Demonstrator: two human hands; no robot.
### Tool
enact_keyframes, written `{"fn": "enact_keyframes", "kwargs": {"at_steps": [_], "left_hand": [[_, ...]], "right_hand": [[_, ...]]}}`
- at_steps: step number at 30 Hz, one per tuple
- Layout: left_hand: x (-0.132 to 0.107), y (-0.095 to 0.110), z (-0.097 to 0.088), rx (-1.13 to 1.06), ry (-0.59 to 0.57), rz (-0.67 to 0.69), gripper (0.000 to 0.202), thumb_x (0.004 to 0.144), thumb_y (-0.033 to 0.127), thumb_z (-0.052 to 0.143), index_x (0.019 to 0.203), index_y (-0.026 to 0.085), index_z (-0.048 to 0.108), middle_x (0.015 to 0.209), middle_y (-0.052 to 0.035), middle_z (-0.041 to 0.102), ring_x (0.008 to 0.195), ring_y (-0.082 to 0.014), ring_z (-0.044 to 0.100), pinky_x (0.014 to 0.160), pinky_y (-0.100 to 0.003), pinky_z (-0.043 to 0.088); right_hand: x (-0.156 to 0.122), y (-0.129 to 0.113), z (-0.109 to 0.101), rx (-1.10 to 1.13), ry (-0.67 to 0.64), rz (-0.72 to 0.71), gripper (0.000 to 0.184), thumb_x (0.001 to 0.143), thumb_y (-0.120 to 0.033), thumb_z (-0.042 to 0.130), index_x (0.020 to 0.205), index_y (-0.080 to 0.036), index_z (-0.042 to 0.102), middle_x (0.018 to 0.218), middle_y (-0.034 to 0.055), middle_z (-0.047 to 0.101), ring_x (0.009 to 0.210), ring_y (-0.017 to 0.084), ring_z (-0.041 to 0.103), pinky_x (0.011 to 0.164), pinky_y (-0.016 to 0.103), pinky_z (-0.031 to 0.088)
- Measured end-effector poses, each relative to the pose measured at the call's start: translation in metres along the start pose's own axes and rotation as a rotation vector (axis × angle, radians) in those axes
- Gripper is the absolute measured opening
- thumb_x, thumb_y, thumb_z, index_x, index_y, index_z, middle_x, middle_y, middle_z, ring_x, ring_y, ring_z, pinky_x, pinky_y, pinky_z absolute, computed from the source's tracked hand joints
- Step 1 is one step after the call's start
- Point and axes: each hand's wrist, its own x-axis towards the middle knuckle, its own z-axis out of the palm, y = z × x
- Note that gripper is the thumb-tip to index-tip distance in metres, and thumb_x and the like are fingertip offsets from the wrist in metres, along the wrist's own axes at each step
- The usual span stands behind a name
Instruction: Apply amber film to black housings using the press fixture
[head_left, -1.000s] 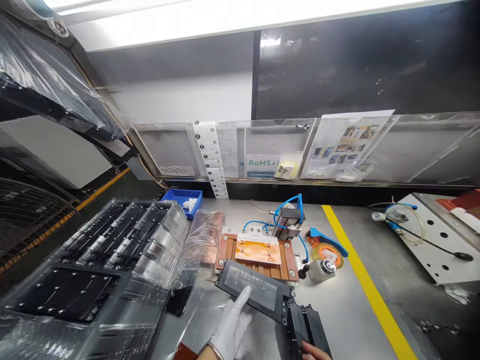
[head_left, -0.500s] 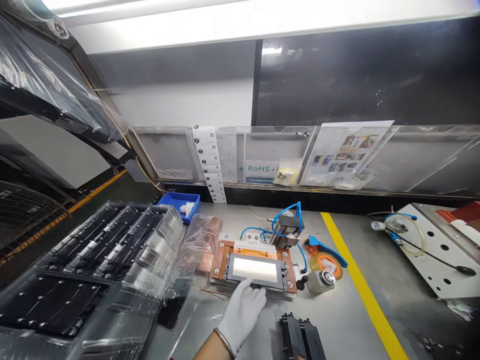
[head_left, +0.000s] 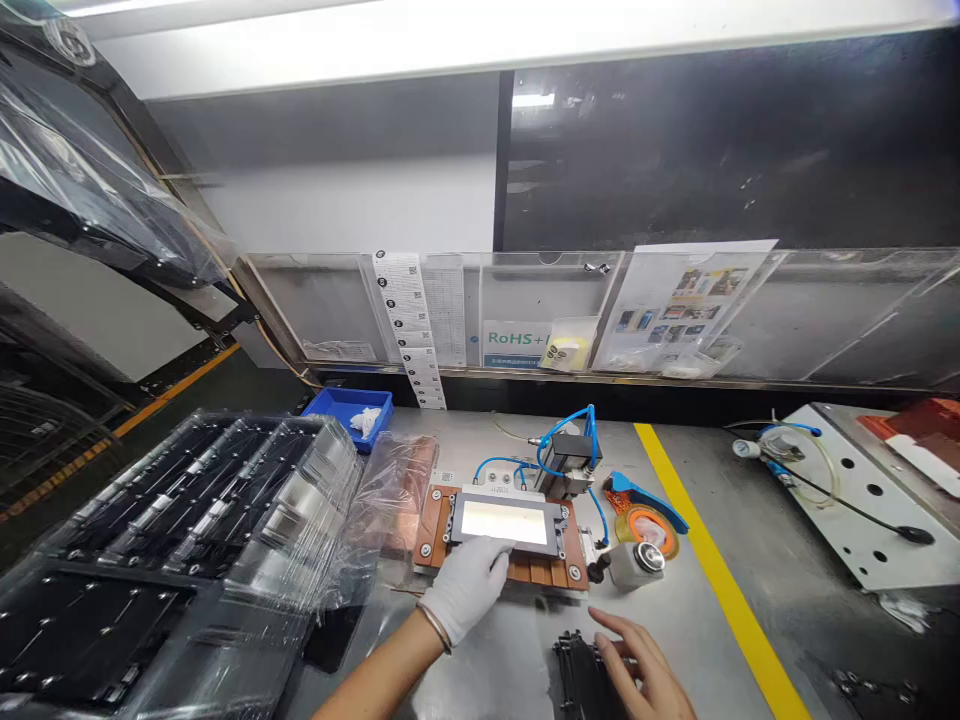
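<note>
My left hand [head_left: 469, 588], in a white glove, rests with fingers together on the near edge of a flat black-framed panel [head_left: 504, 522]. The panel lies on a copper-coloured fixture [head_left: 429, 520] with screws at its corners. My bare right hand [head_left: 646, 668] lies flat, fingers spread, over a black ribbed part [head_left: 579, 674] at the near table edge. Blue air hoses [head_left: 564, 425] run to a small black valve block [head_left: 571, 452] behind the fixture.
Stacked black trays in clear plastic wrap [head_left: 195, 540] fill the left. A blue bin [head_left: 349, 412] sits at the back left. An orange tape roll in a blue dispenser [head_left: 646, 515] and a small metal cylinder [head_left: 637, 562] stand right of the fixture. A yellow line [head_left: 712, 570] crosses the table; a white perforated plate [head_left: 870, 500] lies far right.
The panel went from being held above the table onto the fixture, then slid further back on it. My left hand followed it. My right hand came up into view over the black ribbed part.
</note>
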Motion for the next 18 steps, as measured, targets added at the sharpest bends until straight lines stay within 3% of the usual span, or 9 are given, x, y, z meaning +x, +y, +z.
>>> {"fn": "enact_keyframes", "kwargs": {"at_steps": [2,4,7,11,13,16,18], "left_hand": [[0.008,-0.001,-0.001,0.256,-0.003,0.157,0.045,0.087,0.025,0.048,0.131,0.020,0.055,0.143,-0.0106,0.048,0.140,-0.0324,0.030,0.119,-0.055,0.011],[0.016,-0.008,0.002,0.575,-0.031,0.280,0.057,0.089,0.026,0.046,0.145,0.019,0.039,0.154,-0.0105,0.032,0.145,-0.0354,0.017,0.119,-0.059,0.006],[0.023,-0.021,0.007,0.827,-0.040,0.328,0.066,0.091,0.033,0.044,0.152,0.018,0.022,0.159,-0.0114,0.018,0.146,-0.0371,0.011,0.118,-0.061,0.008],[0.022,-0.021,0.002,0.869,-0.036,0.323,0.073,0.089,0.044,0.049,0.152,0.019,0.023,0.158,-0.0130,0.020,0.145,-0.0367,0.015,0.118,-0.060,0.013],[0.017,-0.016,-0.010,0.881,0.050,0.266,0.071,0.088,0.044,0.051,0.150,0.016,0.029,0.157,-0.0153,0.024,0.145,-0.0377,0.017,0.117,-0.061,0.013],[0.005,-0.015,-0.036,0.760,0.296,0.086,0.060,0.093,0.038,0.041,0.146,0.010,0.036,0.151,-0.0182,0.035,0.141,-0.0349,0.027,0.116,-0.056,0.018],[-0.001,-0.021,-0.053,0.546,0.339,-0.086,0.057,0.095,0.036,0.036,0.143,0.005,0.038,0.144,-0.0212,0.043,0.135,-0.0330,0.038,0.114,-0.051,0.025]], "right_hand": [[0.028,0.000,-0.009,-0.127,-0.044,-0.070,0.053,0.088,-0.059,0.040,0.121,-0.024,0.061,0.124,0.0099,0.058,0.089,0.019,0.066,0.075,0.030,0.057],[0.053,0.002,-0.013,-0.223,-0.026,-0.096,0.054,0.089,-0.057,0.034,0.123,-0.022,0.057,0.132,0.0127,0.051,0.097,0.021,0.065,0.082,0.036,0.057],[0.076,0.000,-0.012,-0.278,-0.007,-0.117,0.053,0.088,-0.051,0.033,0.124,-0.019,0.056,0.138,0.0141,0.048,0.115,0.028,0.057,0.098,0.047,0.048],[0.082,-0.009,-0.015,-0.329,-0.032,-0.116,0.048,0.083,-0.047,0.035,0.108,-0.017,0.063,0.122,0.0155,0.060,0.113,0.036,0.057,0.095,0.056,0.045],[0.078,-0.012,-0.020,-0.335,-0.028,-0.083,0.046,0.083,-0.049,0.034,0.098,-0.019,0.066,0.114,0.0144,0.063,0.102,0.038,0.062,0.086,0.057,0.048],[0.075,-0.010,-0.021,-0.276,-0.017,-0.053,0.046,0.082,-0.054,0.038,0.101,-0.022,0.066,0.114,0.0119,0.063,0.093,0.032,0.064,0.082,0.051,0.050],[0.078,-0.009,-0.016,-0.199,-0.005,-0.042,0.050,0.081,-0.054,0.041,0.110,-0.021,0.065,0.117,0.0122,0.062,0.091,0.027,0.065,0.086,0.046,0.051]]}}
